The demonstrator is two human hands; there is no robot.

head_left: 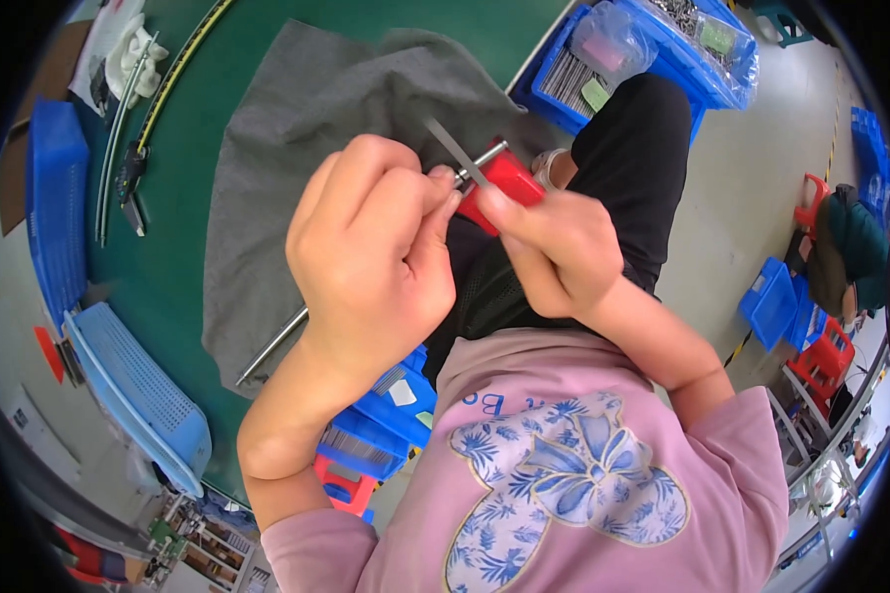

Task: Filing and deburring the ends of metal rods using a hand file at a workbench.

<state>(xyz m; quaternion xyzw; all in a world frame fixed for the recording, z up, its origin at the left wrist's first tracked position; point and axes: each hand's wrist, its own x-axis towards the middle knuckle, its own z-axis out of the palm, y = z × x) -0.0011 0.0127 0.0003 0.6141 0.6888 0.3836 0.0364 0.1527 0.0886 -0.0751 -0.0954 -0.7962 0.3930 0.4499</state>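
My left hand is closed, its thumb and fingertips pinching a slim metal rod. The rod slants from lower left to upper right, and its middle is hidden behind my hand and forearm. My right hand is closed on a flat grey metal strip, perhaps a file, with the thumb pressed along it. The strip crosses the rod close to my left fingertips; I cannot tell whether they touch. Just beyond the crossing is a red block-like thing, partly covered by my right hand. A grey cloth lies beneath on the green table.
Blue bins of metal parts stand at the upper right; more blue bins sit below my left forearm. A caliper, thin rods and blue baskets are at the left. Someone in dark clothing is at the far right.
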